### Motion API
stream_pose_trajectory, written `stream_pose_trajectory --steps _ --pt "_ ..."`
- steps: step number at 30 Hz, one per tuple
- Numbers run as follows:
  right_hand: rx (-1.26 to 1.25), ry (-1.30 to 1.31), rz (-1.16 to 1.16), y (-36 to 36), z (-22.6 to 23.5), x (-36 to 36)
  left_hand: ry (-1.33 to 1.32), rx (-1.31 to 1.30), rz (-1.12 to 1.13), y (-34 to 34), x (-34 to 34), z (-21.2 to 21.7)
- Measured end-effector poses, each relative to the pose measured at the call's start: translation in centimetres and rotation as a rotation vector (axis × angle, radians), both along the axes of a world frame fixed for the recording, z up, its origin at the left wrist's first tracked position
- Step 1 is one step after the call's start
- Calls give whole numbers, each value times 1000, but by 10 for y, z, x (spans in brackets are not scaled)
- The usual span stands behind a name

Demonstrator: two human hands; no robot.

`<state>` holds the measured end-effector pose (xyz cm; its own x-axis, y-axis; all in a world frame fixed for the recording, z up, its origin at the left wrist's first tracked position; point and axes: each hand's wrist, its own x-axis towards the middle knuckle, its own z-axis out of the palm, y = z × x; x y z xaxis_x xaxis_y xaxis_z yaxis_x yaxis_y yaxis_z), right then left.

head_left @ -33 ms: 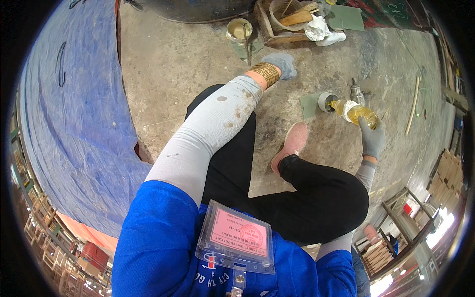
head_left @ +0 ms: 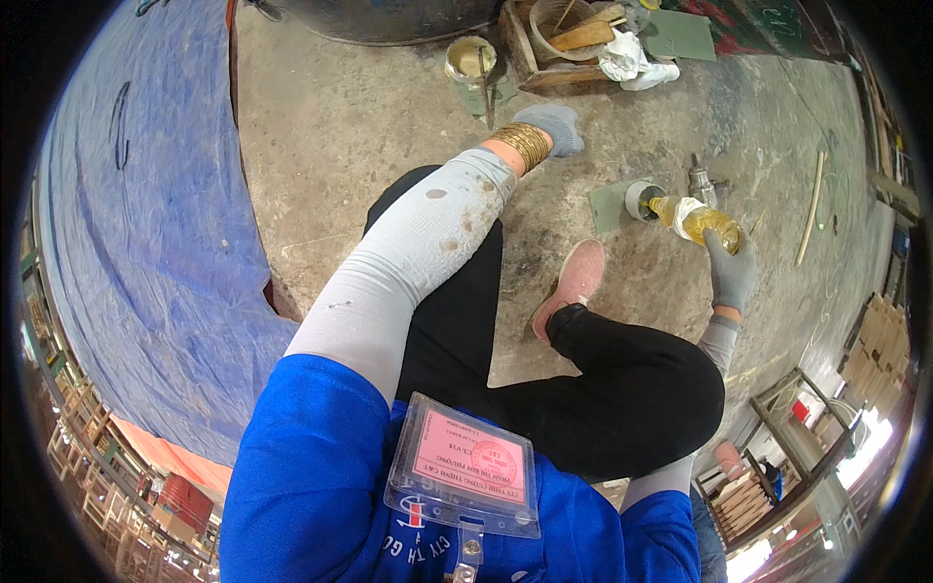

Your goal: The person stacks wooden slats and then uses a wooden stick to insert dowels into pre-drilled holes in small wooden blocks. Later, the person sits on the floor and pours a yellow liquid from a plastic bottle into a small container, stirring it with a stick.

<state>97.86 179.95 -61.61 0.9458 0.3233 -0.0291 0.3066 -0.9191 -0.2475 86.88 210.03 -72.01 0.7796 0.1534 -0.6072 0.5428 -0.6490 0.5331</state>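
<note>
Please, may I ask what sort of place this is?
Probably a workshop, perhaps for woodwork: there is stacked wood at the right, a stained floor and a wooden crate.

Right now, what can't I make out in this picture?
All in the head view:
Left hand: palm, behind its own back.
Right hand: some fingertips, behind the bottle.
Cup: contents, behind the bottle's neck.
Dark tub: far part, cut off by the top edge.

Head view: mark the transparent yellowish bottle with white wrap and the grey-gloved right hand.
Transparent yellowish bottle (head_left: pixel 714 222), head view: on its body.
Grey-gloved right hand (head_left: pixel 733 274), head view: on its back.
</note>
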Motion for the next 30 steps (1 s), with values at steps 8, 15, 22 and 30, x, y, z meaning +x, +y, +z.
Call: stream_pose_trajectory --steps 8,15,22,30 --pt "16 -38 8 -7 -5 3 7 4 -13 -1 1 4" --pt "48 -8 13 -3 0 0 -25 8 -16 -3 2 -2" --pt "76 11 14 3 5 -2 -65 17 -35 -1 2 -14" --pt "34 4 -2 -3 -1 3 -11 25 -69 -1 5 -10"
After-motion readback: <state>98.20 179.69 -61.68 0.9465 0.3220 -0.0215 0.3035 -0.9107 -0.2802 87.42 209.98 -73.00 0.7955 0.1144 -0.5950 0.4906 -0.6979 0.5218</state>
